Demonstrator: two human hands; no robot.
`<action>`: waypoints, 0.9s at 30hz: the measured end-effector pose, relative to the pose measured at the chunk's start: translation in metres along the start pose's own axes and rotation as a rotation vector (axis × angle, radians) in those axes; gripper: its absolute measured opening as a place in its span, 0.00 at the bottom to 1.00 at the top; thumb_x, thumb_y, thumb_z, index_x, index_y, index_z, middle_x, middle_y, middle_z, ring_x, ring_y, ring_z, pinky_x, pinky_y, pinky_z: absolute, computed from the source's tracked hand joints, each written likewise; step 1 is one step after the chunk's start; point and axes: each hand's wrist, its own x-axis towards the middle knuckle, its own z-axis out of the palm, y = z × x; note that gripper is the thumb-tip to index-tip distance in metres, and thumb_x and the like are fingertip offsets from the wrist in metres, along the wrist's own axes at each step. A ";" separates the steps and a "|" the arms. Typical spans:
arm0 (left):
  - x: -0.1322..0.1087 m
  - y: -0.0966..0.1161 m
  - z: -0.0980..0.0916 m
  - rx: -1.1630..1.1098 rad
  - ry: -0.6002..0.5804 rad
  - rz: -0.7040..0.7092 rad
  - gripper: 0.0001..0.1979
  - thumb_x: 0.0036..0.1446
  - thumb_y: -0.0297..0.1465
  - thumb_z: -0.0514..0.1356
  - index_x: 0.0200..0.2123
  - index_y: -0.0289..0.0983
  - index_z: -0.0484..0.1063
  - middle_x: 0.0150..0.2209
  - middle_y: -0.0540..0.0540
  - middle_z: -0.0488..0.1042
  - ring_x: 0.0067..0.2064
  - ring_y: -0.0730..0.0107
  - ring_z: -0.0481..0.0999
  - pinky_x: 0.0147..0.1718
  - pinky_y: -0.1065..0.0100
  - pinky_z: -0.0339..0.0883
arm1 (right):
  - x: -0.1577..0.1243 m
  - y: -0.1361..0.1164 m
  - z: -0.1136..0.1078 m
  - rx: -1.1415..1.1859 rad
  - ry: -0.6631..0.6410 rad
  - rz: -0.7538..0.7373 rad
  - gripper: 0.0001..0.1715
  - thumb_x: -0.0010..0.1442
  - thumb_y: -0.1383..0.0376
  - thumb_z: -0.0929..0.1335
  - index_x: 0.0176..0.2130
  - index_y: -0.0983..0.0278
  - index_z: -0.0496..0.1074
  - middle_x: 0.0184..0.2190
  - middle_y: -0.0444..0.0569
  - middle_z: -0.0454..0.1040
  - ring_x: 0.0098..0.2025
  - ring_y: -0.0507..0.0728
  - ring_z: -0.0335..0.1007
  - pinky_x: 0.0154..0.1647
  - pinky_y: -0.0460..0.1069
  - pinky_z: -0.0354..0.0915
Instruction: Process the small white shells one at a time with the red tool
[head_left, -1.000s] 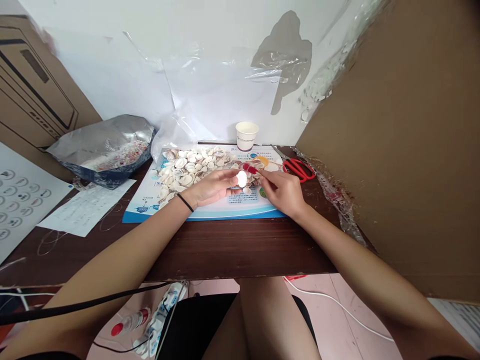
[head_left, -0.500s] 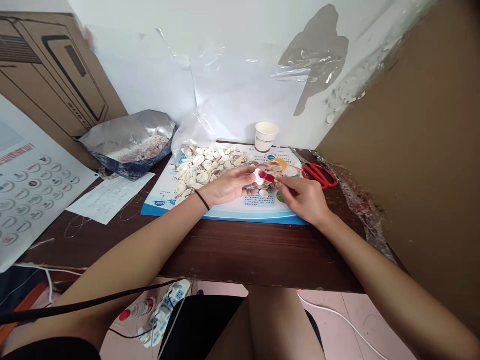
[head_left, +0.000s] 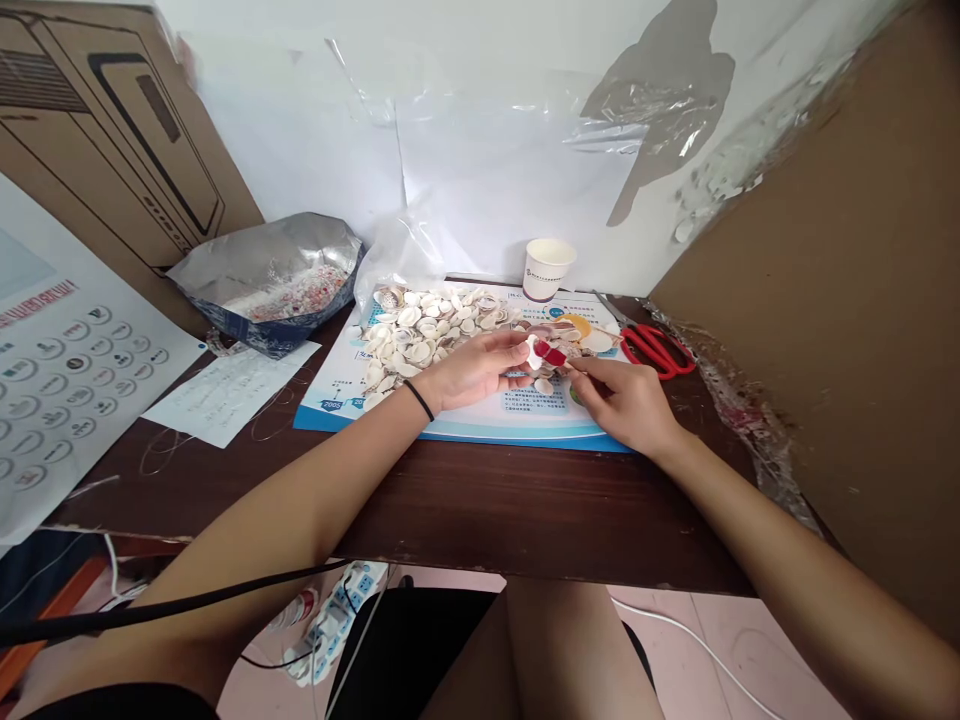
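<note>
My left hand point(head_left: 484, 370), with a black band at the wrist, pinches a small white scalloped piece point(head_left: 533, 352) between thumb and fingers. A small red piece point(head_left: 552, 354) lies right beside the white one. My right hand point(head_left: 626, 398) is closed at the right, its fingertips on a thin stick-like end point(head_left: 574, 368) by the red piece; how these join is too small to tell. Behind my left hand spreads a pile of pale shells point(head_left: 420, 335) on a printed blue and white sheet point(head_left: 465, 428).
A paper cup point(head_left: 549, 270) stands by the wall. Red-handled scissors point(head_left: 656, 350) lie at the right. An open foil bag point(head_left: 274, 285) of small bits and a white paper point(head_left: 229, 395) are at the left. Cardboard point(head_left: 847, 300) rises along the right side.
The whole view has shifted, so the table things appear slightly farther right. Both hands keep nearly the same hold, and a little more of the red piece shows.
</note>
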 end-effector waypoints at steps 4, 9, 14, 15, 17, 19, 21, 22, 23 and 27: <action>-0.001 0.001 0.001 -0.016 0.008 -0.009 0.11 0.50 0.32 0.70 0.37 0.37 0.77 0.35 0.49 0.74 0.39 0.72 0.72 0.45 0.63 0.65 | -0.001 0.002 0.001 0.002 -0.037 0.013 0.20 0.65 0.59 0.62 0.44 0.65 0.79 0.38 0.54 0.82 0.37 0.60 0.80 0.38 0.51 0.72; -0.003 0.003 0.002 0.000 0.020 -0.012 0.13 0.52 0.32 0.69 0.42 0.37 0.77 0.38 0.46 0.75 0.40 0.70 0.73 0.46 0.61 0.65 | -0.002 0.006 0.002 0.005 -0.043 0.011 0.23 0.68 0.58 0.59 0.46 0.65 0.77 0.39 0.55 0.82 0.38 0.60 0.80 0.39 0.52 0.72; -0.004 0.004 0.002 0.007 0.011 -0.003 0.15 0.53 0.30 0.68 0.45 0.40 0.78 0.46 0.44 0.76 0.46 0.66 0.74 0.50 0.59 0.65 | -0.002 0.003 0.004 0.020 -0.046 -0.040 0.21 0.69 0.59 0.59 0.49 0.64 0.75 0.39 0.53 0.82 0.37 0.59 0.79 0.38 0.51 0.72; -0.004 0.004 0.003 0.004 0.003 0.004 0.15 0.53 0.30 0.68 0.46 0.40 0.78 0.48 0.43 0.76 0.48 0.64 0.73 0.51 0.58 0.65 | -0.002 0.002 0.005 0.021 -0.048 -0.054 0.21 0.69 0.60 0.59 0.49 0.64 0.75 0.39 0.53 0.82 0.37 0.58 0.79 0.37 0.50 0.71; -0.004 0.004 0.004 0.004 0.004 0.010 0.15 0.53 0.28 0.68 0.46 0.39 0.79 0.52 0.41 0.75 0.53 0.61 0.72 0.54 0.57 0.64 | 0.000 0.001 0.005 0.003 -0.056 -0.064 0.20 0.68 0.61 0.59 0.49 0.64 0.75 0.37 0.52 0.82 0.35 0.57 0.78 0.36 0.49 0.70; -0.005 0.005 0.006 -0.003 0.044 0.020 0.15 0.53 0.27 0.67 0.46 0.38 0.79 0.52 0.41 0.75 0.54 0.61 0.72 0.57 0.56 0.63 | 0.001 0.003 0.004 -0.057 -0.043 -0.031 0.18 0.67 0.62 0.60 0.45 0.63 0.77 0.34 0.52 0.81 0.33 0.57 0.78 0.34 0.49 0.69; -0.005 0.005 0.008 -0.021 0.097 0.031 0.14 0.53 0.26 0.67 0.45 0.38 0.79 0.50 0.42 0.76 0.53 0.63 0.73 0.58 0.56 0.63 | 0.003 0.007 0.002 -0.131 0.014 0.045 0.17 0.66 0.63 0.62 0.41 0.63 0.79 0.32 0.51 0.81 0.31 0.58 0.77 0.33 0.49 0.68; -0.005 0.006 0.009 -0.030 0.118 0.032 0.14 0.53 0.26 0.67 0.45 0.38 0.79 0.50 0.43 0.76 0.52 0.64 0.73 0.58 0.56 0.63 | 0.004 0.008 0.000 -0.154 0.047 0.081 0.17 0.65 0.63 0.62 0.40 0.63 0.79 0.31 0.51 0.81 0.31 0.58 0.77 0.32 0.49 0.67; -0.005 0.006 0.010 -0.034 0.135 0.032 0.14 0.53 0.25 0.67 0.45 0.38 0.79 0.49 0.43 0.76 0.51 0.65 0.73 0.58 0.56 0.63 | 0.005 0.009 -0.001 -0.160 0.077 0.105 0.17 0.65 0.62 0.62 0.40 0.64 0.79 0.30 0.52 0.81 0.31 0.58 0.76 0.32 0.49 0.67; -0.004 0.007 0.013 -0.012 0.155 0.021 0.14 0.55 0.23 0.65 0.45 0.37 0.78 0.49 0.43 0.77 0.51 0.66 0.74 0.59 0.57 0.64 | 0.005 0.005 -0.003 -0.089 0.070 0.022 0.19 0.67 0.62 0.61 0.44 0.64 0.79 0.31 0.52 0.81 0.31 0.56 0.76 0.33 0.48 0.66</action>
